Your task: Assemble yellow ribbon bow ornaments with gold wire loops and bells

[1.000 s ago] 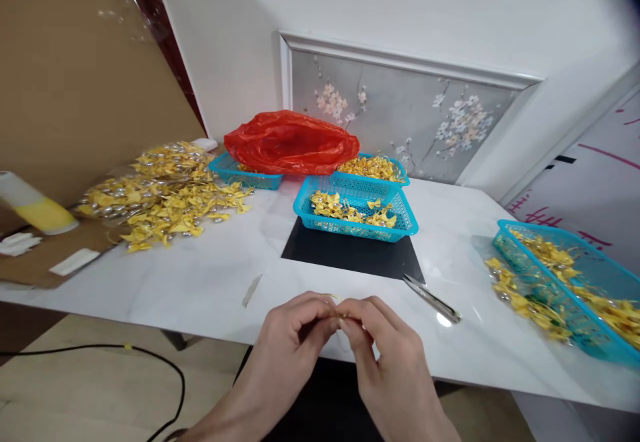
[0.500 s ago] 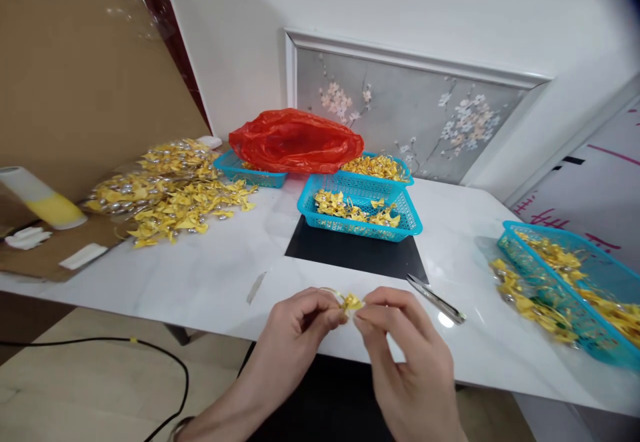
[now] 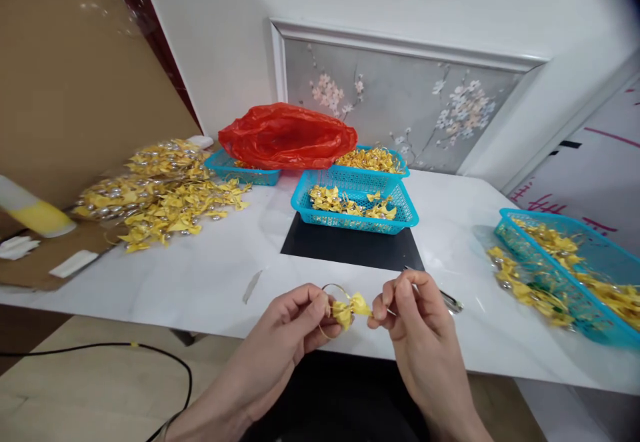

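White marble table (image 3: 200, 282) fills the room's corner. At its near edge, the left hand (image 3: 293, 325) pinches a yellow ribbon bow (image 3: 350, 309) with a thin gold loop, while the right hand (image 3: 415, 315) closes its grip on the bow's other end. Scissors (image 3: 447, 299) lie just behind. Farther back sits a blue basket (image 3: 355, 203) of bows, then a red bag (image 3: 287, 137).

Both forearms reach up from the bottom edge and converge at the middle. The left hand (image 3: 295, 319) is curled, thumb and forefinger pinched together at its right side, the other fingers folded under. The right hand (image 3: 413, 312) faces it, just apart, its thumb and forefinger likewise pinched, knuckles raised and remaining fingers bent inward. The wrists are angled toward each other.
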The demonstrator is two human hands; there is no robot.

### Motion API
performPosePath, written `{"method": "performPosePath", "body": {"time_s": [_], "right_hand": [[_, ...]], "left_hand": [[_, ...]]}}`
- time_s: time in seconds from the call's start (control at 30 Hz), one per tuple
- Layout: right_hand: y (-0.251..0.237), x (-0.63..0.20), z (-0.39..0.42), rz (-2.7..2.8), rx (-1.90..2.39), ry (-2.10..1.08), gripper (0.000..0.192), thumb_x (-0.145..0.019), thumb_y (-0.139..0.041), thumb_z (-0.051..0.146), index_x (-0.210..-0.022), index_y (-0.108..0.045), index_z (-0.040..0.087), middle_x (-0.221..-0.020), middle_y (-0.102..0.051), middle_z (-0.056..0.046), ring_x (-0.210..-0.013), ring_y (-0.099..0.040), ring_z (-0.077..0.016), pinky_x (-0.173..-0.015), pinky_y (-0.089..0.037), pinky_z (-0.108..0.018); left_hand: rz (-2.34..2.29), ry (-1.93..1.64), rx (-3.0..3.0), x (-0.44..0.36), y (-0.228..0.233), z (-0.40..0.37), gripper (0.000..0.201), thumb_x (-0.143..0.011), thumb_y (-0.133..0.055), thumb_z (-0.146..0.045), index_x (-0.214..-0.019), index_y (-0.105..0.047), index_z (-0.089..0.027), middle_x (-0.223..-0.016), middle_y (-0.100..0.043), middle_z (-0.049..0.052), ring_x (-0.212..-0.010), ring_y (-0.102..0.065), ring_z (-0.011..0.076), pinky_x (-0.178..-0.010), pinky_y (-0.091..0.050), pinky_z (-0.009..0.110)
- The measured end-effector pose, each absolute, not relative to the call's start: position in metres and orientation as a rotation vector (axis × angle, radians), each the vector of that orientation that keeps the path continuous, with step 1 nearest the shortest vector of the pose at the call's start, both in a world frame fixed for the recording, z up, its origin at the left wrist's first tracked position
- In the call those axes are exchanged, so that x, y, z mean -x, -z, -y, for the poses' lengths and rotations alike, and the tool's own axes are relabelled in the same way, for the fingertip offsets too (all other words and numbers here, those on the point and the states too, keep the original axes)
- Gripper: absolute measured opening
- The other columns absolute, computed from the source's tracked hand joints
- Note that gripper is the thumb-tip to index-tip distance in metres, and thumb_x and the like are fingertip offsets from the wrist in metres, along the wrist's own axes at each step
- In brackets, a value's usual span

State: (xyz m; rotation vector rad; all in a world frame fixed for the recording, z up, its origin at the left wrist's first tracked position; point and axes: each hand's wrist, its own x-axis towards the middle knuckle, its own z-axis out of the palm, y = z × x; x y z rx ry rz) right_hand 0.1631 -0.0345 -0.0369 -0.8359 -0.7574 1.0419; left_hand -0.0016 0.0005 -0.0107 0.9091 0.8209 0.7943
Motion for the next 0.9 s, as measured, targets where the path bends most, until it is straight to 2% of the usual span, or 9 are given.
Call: {"method": "performPosePath", "body": {"time_s": [0.2,0.33,0.4,0.5,0.63,0.7,0.77,0.9], "right_hand": [[0.04,-0.161,0.033,0.945,0.945,-0.888,0.019,-0.102,-0.046,0.033,-0.086,-0.051,0.023,-0.073,-0.052,0.006,-0.062,-0.059,-0.0097,-0.06,-0.056,-0.026],[0.044,-0.162,0.031,1.015,1.013,-0.799,0.019,-0.102,-0.046,0.033,-0.087,-0.05,0.022,-0.069,-0.053,0.005,-0.062,-0.058,-0.0112,-0.06,-0.054,-0.027],[0.047,-0.165,0.03,1.061,1.054,-0.732,0.018,-0.102,-0.045,0.032,-0.088,-0.051,0.022,-0.068,-0.052,0.005,-0.061,-0.057,-0.0112,-0.06,-0.052,-0.026],[0.05,-0.169,0.03,1.134,1.121,-0.63,0.017,-0.101,-0.047,0.029,-0.087,-0.053,0.021,-0.066,-0.053,0.004,-0.061,-0.055,-0.0115,-0.061,-0.046,-0.025],[0.049,-0.166,0.031,1.197,1.155,-0.579,0.019,-0.101,-0.046,0.028,-0.085,-0.053,0.021,-0.064,-0.053,0.004,-0.06,-0.053,-0.0121,-0.059,-0.043,-0.025],[0.045,-0.162,0.032,1.215,1.135,-0.591,0.019,-0.101,-0.044,0.028,-0.086,-0.052,0.021,-0.062,-0.053,0.005,-0.057,-0.054,-0.0116,-0.058,-0.044,-0.024],[0.041,-0.159,0.034,1.227,1.108,-0.611,0.019,-0.101,-0.043,0.027,-0.085,-0.051,0.021,-0.061,-0.053,0.005,-0.055,-0.054,-0.0108,-0.057,-0.045,-0.023],[0.035,-0.155,0.038,1.242,1.066,-0.656,0.02,-0.102,-0.042,0.026,-0.085,-0.051,0.021,-0.061,-0.055,0.005,-0.055,-0.056,-0.0107,-0.056,-0.047,-0.023]], "left_hand": [[-0.775,-0.78,-0.752,0.001,0.009,-0.002,0.027,-0.091,-0.065,-0.027,-0.067,-0.062,-0.016,-0.087,-0.067,0.004,-0.082,-0.064,0.0129,-0.081,-0.057,0.023],[-0.768,-0.7,-0.553,0.006,0.006,-0.003,0.023,-0.091,-0.061,-0.027,-0.076,-0.072,-0.015,-0.094,-0.072,0.01,-0.082,-0.07,0.0178,-0.078,-0.06,0.028],[-0.746,-0.655,-0.473,0.009,0.005,-0.002,0.028,-0.092,-0.059,-0.028,-0.073,-0.073,-0.015,-0.097,-0.072,0.012,-0.085,-0.071,0.0197,-0.079,-0.061,0.03],[-0.668,-0.649,-0.454,0.014,0.005,0.0,0.032,-0.094,-0.057,-0.03,-0.067,-0.069,-0.017,-0.104,-0.07,0.01,-0.099,-0.068,0.0222,-0.085,-0.059,0.034],[-0.615,-0.7,-0.535,0.014,0.006,-0.002,0.02,-0.092,-0.059,-0.031,-0.076,-0.064,-0.02,-0.114,-0.066,0.008,-0.108,-0.062,0.0226,-0.09,-0.054,0.037],[-0.652,-0.749,-0.594,0.01,0.006,-0.003,0.015,-0.089,-0.066,-0.03,-0.079,-0.06,-0.021,-0.119,-0.064,0.007,-0.104,-0.062,0.021,-0.09,-0.053,0.037],[-0.713,-0.787,-0.653,0.004,0.005,-0.003,0.02,-0.084,-0.073,-0.027,-0.077,-0.056,-0.02,-0.117,-0.063,0.005,-0.098,-0.064,0.0187,-0.088,-0.053,0.035],[-0.84,-0.883,-0.814,-0.007,0.008,-0.001,0.035,-0.075,-0.08,-0.016,-0.074,-0.045,-0.02,-0.101,-0.064,-0.001,-0.083,-0.065,0.0133,-0.077,-0.051,0.027]]}}
